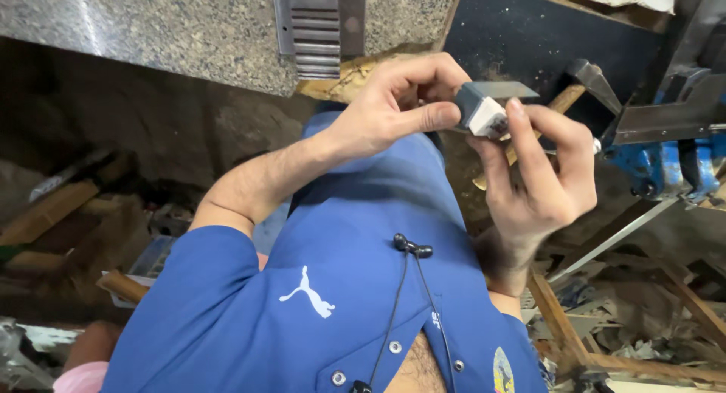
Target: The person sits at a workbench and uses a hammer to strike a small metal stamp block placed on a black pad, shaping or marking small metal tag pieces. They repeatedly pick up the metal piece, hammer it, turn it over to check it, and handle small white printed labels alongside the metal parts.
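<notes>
A small grey and white block-shaped part (484, 108) with a dark metal fitting on one end is held up in front of my chest. My left hand (393, 109) pinches its left side between thumb and forefinger. My right hand (541, 174) grips its right side, with the forefinger laid over the top. A flat grey metal piece (510, 89) sticks out from the part toward the right. My blue shirt (363, 272) fills the lower middle of the view.
A blue bench vise (665, 162) stands at the right. A hammer with a wooden handle (582, 79) lies behind my hands on a dark board. A granite slab (181, 26) runs along the top left. Wooden scraps and debris (643, 317) litter the floor.
</notes>
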Tool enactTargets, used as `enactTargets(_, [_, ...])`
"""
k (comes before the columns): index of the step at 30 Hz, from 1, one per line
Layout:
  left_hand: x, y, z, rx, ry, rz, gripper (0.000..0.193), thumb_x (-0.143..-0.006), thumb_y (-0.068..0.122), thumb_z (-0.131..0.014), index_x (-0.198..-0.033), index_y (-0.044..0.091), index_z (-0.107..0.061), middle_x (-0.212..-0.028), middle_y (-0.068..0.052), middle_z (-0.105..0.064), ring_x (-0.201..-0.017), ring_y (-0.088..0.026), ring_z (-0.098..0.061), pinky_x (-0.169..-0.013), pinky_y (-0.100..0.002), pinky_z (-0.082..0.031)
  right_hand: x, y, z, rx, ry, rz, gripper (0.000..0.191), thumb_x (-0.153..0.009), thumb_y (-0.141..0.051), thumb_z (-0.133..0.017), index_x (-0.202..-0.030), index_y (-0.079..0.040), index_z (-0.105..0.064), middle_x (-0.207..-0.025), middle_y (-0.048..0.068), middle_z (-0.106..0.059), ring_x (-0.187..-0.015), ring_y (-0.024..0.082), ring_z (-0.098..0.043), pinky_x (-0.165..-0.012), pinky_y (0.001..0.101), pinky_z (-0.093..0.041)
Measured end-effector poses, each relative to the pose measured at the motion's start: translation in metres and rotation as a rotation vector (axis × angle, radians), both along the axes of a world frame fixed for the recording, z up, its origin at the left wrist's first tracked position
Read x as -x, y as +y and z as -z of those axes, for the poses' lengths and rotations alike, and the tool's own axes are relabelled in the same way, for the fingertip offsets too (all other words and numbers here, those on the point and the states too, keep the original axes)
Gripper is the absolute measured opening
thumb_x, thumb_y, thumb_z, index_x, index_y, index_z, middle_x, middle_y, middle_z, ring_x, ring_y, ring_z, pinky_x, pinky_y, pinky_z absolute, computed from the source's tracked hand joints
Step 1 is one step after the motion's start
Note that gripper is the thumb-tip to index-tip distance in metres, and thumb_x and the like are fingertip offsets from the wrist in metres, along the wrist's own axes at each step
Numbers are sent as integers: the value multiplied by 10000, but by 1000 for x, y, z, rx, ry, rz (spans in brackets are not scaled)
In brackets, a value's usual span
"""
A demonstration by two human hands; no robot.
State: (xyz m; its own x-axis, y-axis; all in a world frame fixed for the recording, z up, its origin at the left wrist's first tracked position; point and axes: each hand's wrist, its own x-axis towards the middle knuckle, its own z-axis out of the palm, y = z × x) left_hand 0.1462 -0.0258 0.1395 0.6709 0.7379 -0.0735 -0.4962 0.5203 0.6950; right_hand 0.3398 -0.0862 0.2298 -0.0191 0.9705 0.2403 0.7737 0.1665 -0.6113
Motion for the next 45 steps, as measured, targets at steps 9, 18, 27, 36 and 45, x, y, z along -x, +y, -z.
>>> enactTargets(9, [13, -4, 1, -73, 6, -24, 256, -1117, 194, -711, -1240, -21, -646, -1206, -18, -602, -1127, -73, -630, -1014, -238, -538, 23, -3, -13, -65, -129, -7, 471, -850, -9, -981, -1255, 10, -741, -1090, 83, -639, -983, 264, -666, -814, 341, -558])
enactTargets(18, [21, -6, -3, -135, 48, -26, 218, -1103, 142, -711, -1242, -14, -647, -1221, -26, -600, -1100, -73, -619, -972, -232, -532, 33, -8, -17, -101, -256, -30, 406, -987, -14, -920, -1336, 17, -715, -1154, 84, -635, -1001, 265, -645, -857, 352, -549])
enactTargets(27, [17, -10, 2, -110, 89, -73, 197, -1098, 120, -712, -1229, -14, -651, -1173, -31, -585, -1096, -87, -621, -992, -249, -561, 40, -7, -1, -146, -218, 32, 364, -994, 0, -928, -1291, 44, -722, -1091, 82, -626, -984, 259, -663, -808, 341, -565])
enactTargets(36, [19, -7, 6, -75, 97, -66, 184, -1134, 155, -674, -1205, -10, -634, -1120, -22, -588, -1047, -88, -619, -962, -260, -545, 34, -7, 21, -148, -51, 44, 395, -971, -25, -935, -1297, 32, -719, -1106, 92, -653, -978, 248, -682, -823, 334, -576])
enactTargets(45, [32, 22, 39, 18, 149, -283, 219, -1126, 218, -604, -1201, 15, -636, -1155, -33, -707, -1111, -106, -666, -1034, -276, -542, 3, 11, 159, -32, 12, 340, 271, -974, -47, -856, -1213, -17, -732, -1117, 110, -652, -951, 250, -679, -821, 328, -562])
